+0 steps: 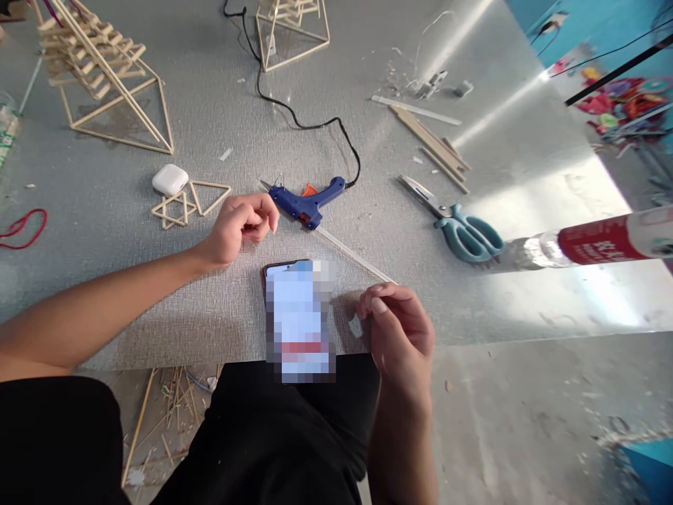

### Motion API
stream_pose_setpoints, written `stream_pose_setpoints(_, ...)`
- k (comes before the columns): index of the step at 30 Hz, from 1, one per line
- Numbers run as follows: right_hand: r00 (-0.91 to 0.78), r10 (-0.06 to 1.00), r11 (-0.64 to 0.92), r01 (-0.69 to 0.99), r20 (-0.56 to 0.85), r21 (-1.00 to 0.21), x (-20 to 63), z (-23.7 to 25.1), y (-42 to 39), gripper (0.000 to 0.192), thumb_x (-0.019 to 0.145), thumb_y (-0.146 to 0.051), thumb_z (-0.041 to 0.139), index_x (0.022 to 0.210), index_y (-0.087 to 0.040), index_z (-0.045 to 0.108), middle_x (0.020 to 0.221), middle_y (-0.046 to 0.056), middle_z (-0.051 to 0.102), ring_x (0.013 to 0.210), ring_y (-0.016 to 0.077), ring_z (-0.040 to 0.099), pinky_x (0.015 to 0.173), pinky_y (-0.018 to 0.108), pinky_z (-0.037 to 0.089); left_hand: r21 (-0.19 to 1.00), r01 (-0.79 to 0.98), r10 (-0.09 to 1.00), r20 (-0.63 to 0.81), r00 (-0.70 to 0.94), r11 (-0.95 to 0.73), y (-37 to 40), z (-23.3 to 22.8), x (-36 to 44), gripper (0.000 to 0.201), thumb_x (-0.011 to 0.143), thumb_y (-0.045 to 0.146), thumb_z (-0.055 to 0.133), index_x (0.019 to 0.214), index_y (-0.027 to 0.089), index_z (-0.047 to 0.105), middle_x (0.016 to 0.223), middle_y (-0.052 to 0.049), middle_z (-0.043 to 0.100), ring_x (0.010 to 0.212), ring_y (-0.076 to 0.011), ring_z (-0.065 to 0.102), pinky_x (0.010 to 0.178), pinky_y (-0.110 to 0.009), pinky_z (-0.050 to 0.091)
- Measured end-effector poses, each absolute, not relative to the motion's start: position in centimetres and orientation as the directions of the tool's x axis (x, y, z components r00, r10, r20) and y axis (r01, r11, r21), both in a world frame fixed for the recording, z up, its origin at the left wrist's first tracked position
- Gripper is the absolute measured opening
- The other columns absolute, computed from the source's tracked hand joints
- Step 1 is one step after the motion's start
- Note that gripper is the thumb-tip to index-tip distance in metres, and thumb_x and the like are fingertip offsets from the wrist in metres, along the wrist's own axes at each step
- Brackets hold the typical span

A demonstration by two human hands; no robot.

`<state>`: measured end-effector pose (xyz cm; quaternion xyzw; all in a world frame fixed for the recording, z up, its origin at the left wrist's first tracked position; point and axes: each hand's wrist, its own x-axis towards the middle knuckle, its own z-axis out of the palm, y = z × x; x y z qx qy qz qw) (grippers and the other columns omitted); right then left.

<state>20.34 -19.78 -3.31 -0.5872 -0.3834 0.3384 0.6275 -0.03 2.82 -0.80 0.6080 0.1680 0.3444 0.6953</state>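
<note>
My left hand (239, 228) rests on the table with loosely curled fingers; nothing shows in them. Just beyond its fingertips lies a blue hot glue gun (299, 202) with an orange trigger. A long translucent glue stick (355, 254) sticks out of the gun's rear, its far end reaching behind my right hand (402, 326). The right thumb and fingertips are drawn together over the table's near edge; whatever they may hold is hidden. Between my hands a phone (297, 319) with a blurred, lit screen lies over the table edge. Small stick triangles (210, 198) sit left of my left hand.
A white earbud case (170, 180) lies by the triangles. Stick frames (120, 91) stand at the back left and back middle. Teal scissors (465, 231), flat wooden strips (431, 147) and a red-labelled bottle (599, 238) lie to the right. A black cord (299, 126) trails from the gun.
</note>
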Motion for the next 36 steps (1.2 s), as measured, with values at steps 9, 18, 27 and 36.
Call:
stream_pose_setpoints(9,0.449,0.889,0.085,0.024,0.086,-0.996,20.39,-3.21,-19.73,0.009,0.099,-0.027,0.064,0.107,-0.028,0.069,0.089,0.001,0.057,0.078,0.0136,0.055,0.07,0.031,0.049,0.962,-0.273,0.689,0.18,0.702,0.028,2.83,-0.94,-0.03,0.013,0.077,0.019,0.052,0.072,0.015,0.063,0.046,0.005,0.034,0.043,-0.0089,0.021,0.043,-0.024,0.019)
stream_pose_setpoints(18,0.437,0.895,0.086,0.022,0.087,-0.996,20.4,-3.18,-19.9,0.008,0.1,-0.027,0.065,0.106,-0.029,0.07,0.092,0.002,0.057,0.08,0.0147,0.056,0.071,0.032,0.047,0.966,-0.26,0.677,0.181,0.713,0.016,2.89,-0.93,-0.04,0.014,0.079,0.019,0.051,0.072,0.015,0.062,0.046,0.006,0.032,0.043,-0.0079,0.022,0.043,-0.022,0.02)
stream_pose_setpoints(27,0.425,0.899,0.111,0.019,0.108,-0.994,20.38,-3.19,-19.88,0.009,0.101,-0.024,0.063,0.104,-0.029,0.07,0.095,0.002,0.057,0.08,0.0148,0.056,0.071,0.032,0.047,0.966,-0.258,0.678,0.183,0.712,0.009,2.76,-0.73,-0.02,0.014,0.078,0.018,0.051,0.071,0.015,0.062,0.045,0.006,0.032,0.043,-0.0078,0.022,0.043,-0.022,0.02)
stream_pose_setpoints(36,0.413,0.901,0.137,0.014,0.131,-0.99,20.44,-3.29,-19.8,0.011,0.101,-0.022,0.061,0.103,-0.028,0.07,0.094,0.001,0.058,0.08,0.0141,0.055,0.072,0.032,0.046,0.967,-0.256,0.684,0.177,0.708,0.015,2.73,-0.79,-0.01,0.013,0.078,0.018,0.052,0.07,0.014,0.062,0.045,0.006,0.034,0.043,-0.0074,0.023,0.043,-0.021,0.02)
